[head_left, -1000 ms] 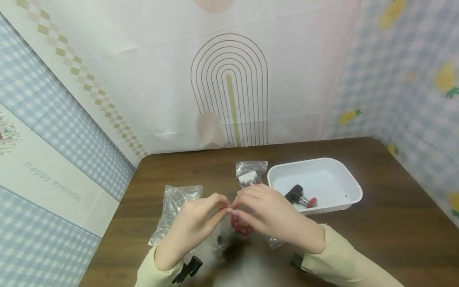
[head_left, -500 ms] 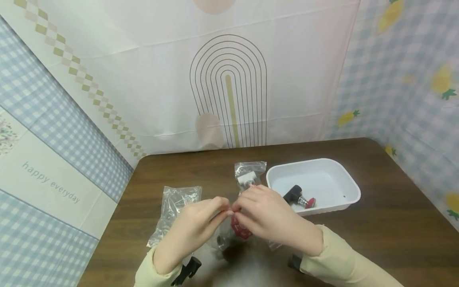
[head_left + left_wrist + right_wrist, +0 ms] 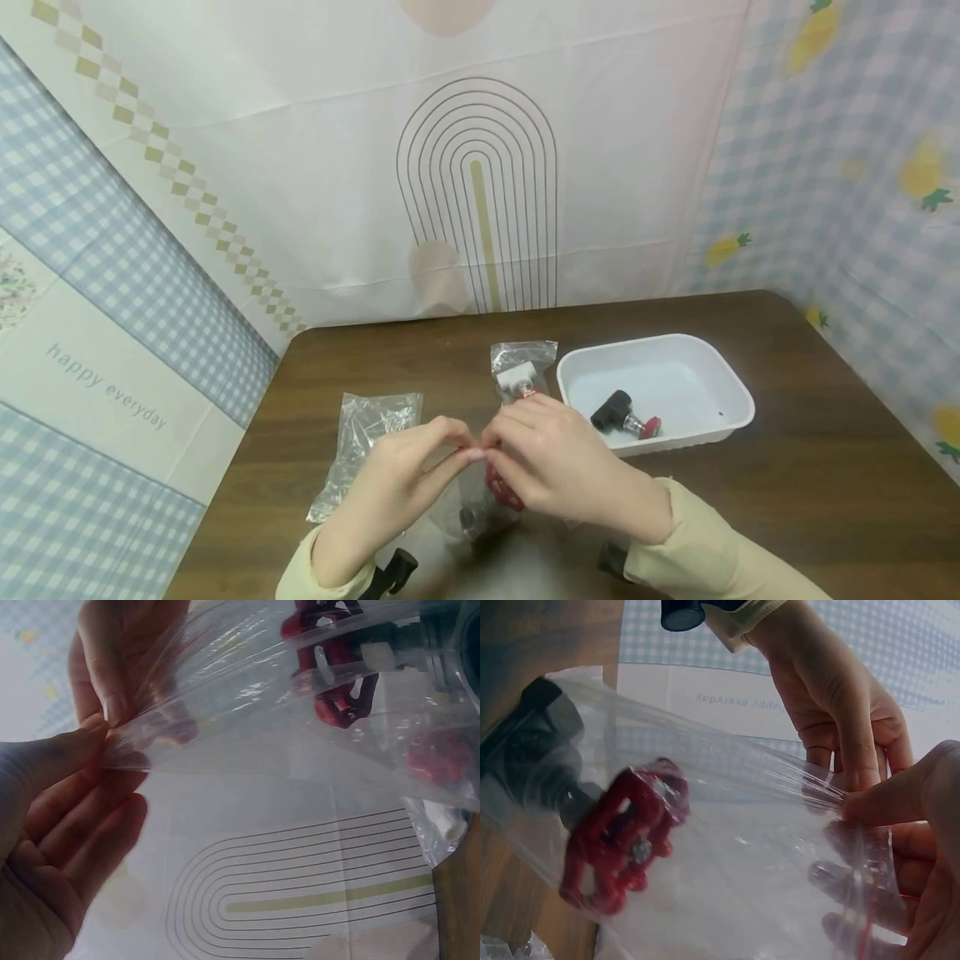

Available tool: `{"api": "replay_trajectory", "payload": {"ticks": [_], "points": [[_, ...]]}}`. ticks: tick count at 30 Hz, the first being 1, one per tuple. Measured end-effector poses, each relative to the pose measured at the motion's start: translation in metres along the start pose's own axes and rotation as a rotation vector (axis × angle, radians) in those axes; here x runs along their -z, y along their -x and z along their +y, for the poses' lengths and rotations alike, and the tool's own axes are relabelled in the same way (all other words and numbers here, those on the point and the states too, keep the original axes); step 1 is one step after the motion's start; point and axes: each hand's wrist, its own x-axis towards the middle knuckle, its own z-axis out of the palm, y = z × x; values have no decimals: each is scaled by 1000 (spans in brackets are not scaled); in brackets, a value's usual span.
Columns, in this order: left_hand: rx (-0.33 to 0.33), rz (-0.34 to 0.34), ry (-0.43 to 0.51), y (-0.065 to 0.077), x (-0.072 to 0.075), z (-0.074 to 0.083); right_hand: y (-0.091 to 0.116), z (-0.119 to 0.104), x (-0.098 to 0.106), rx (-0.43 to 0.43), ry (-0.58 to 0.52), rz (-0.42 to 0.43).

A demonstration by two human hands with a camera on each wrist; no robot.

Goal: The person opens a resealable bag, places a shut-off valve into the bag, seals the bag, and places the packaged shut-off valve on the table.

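Observation:
A clear plastic zip bag (image 3: 735, 847) hangs between my two hands, in front of the person. Fingertips of my left hand (image 3: 405, 479) pinch its upper edge. My right hand (image 3: 566, 454) pinches the same edge right beside them, and the two thumbs nearly meet. Inside the bag is a valve with a red handwheel (image 3: 622, 832) and a dark body (image 3: 532, 742). In the left wrist view the film is stretched from the pinched edge toward the red handwheel (image 3: 334, 667). From the head view, my right hand partly covers the handwheel.
A white tray (image 3: 675, 375) at the right holds a black valve (image 3: 617, 410) with a red handwheel. Behind my right hand lies another bag (image 3: 523, 353) with a white valve (image 3: 517, 375). A flat clear bag (image 3: 367, 425) lies at the left on the brown table (image 3: 420, 350).
Both hands keep their pinch on the bag's edge and have come slightly lower. The bagged valve has sunk a little with them. The tray and other bags stay in place.

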Motion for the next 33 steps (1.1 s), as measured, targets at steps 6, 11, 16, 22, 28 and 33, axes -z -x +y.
{"api": "replay_trajectory", "payload": {"ticks": [6, 11, 16, 22, 28, 33], "points": [[45, -26, 14, 4, 2, 0, 0, -1, -1, 5, -21, 54], [3, 7, -20, 4, -1, -1, -1, 0, 1, -19, -50, 60], [-30, 13, -66, 2, 0, -1, -3, 0, 3, -30, -78, 12], [-25, 36, -109, 3, 3, 2, -2, -3, -2, -12, -37, -5], [-22, 146, -115, 4, 1, 8, 0, -3, -7, -1, 4, 38], [-41, 187, -129, 4, 0, 10, 5, -1, -6, 9, 14, 62]]}}
